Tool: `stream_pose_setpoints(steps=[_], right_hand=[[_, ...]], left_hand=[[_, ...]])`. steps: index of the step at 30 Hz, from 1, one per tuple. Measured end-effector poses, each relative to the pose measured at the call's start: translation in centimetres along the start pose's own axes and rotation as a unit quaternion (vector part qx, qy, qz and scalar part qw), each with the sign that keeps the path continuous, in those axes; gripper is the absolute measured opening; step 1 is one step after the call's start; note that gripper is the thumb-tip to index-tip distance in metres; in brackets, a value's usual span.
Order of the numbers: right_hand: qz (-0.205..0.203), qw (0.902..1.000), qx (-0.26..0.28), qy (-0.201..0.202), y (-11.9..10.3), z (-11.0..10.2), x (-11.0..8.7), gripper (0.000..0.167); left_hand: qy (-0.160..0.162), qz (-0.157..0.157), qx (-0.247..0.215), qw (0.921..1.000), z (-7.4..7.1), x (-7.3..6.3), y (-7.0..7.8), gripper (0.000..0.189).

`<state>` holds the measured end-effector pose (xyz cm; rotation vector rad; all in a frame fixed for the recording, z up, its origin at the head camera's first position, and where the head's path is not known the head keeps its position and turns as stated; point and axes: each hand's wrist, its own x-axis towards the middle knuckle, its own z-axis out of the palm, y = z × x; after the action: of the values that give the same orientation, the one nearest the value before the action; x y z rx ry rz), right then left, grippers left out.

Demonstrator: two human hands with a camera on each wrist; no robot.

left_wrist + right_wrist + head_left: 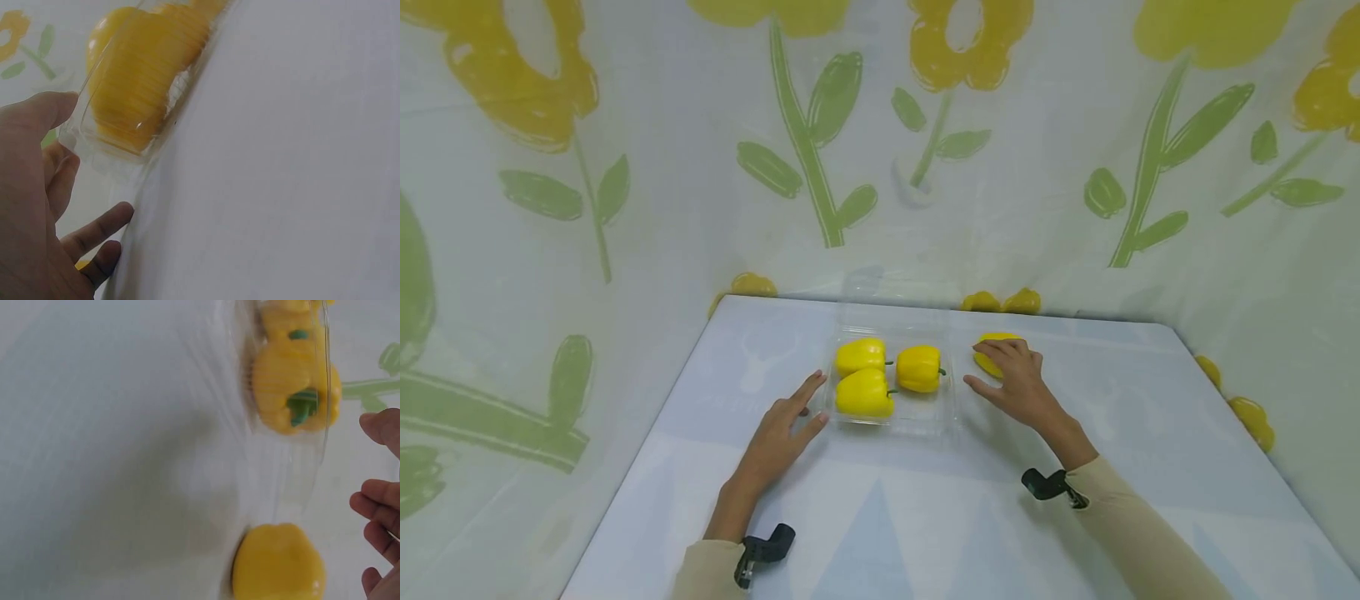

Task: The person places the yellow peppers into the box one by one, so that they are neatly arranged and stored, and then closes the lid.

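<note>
A clear plastic clamshell box point(921, 410) stands with its lid raised at the back. Inside lie three yellow bell peppers, two at the left, a rear pepper point(859, 357) and a front pepper point(863, 395), and a third pepper point(917, 369) at the right. My left hand point(775, 437) is at the box's left side, fingers extended; whether they touch it I cannot tell. To the right of the box, my right hand point(1021, 387) hovers over a loose yellow bell pepper point(278, 565), partly hiding it in the head view. The fingers are spread and not closed round the pepper.
The box stands toward the back of a pale table point(880, 517) with faint printed shapes. A flower-printed curtain point(685, 208) hangs behind and at the sides. Each wrist carries a black camera mount, one on the left point(767, 547) and one on the right point(1047, 483).
</note>
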<state>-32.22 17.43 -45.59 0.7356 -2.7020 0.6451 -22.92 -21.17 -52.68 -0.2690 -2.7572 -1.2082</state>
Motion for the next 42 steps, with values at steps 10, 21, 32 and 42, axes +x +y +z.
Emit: stream_pose_setpoints(steps=[10, 21, 32, 42], right_hand=[[0.028, 0.9995, -0.014, 0.0, 2.0, -0.8, 0.0, 0.055], [0.031, 0.9993, -0.015, 0.013, 3.9, -1.0, -0.2, 0.056], [0.048, 0.9987, -0.017, 0.007, 5.3, -1.3, -0.5, 0.058], [0.079, 0.9965, -0.026, -0.008, 6.7, -1.4, -0.4, 0.059]], left_hand=[[-0.001, 0.01, -0.001, 0.9999, 0.0, 0.1, -0.1, 0.064], [0.007, 0.009, 0.001, 0.9999, 0.0, -0.1, -0.3, 0.064], [0.004, 0.004, 0.005, 1.0, 0.0, -0.3, 0.0, 0.064], [0.004, 0.011, 0.006, 0.9999, 0.2, 0.0, -0.1, 0.063]])
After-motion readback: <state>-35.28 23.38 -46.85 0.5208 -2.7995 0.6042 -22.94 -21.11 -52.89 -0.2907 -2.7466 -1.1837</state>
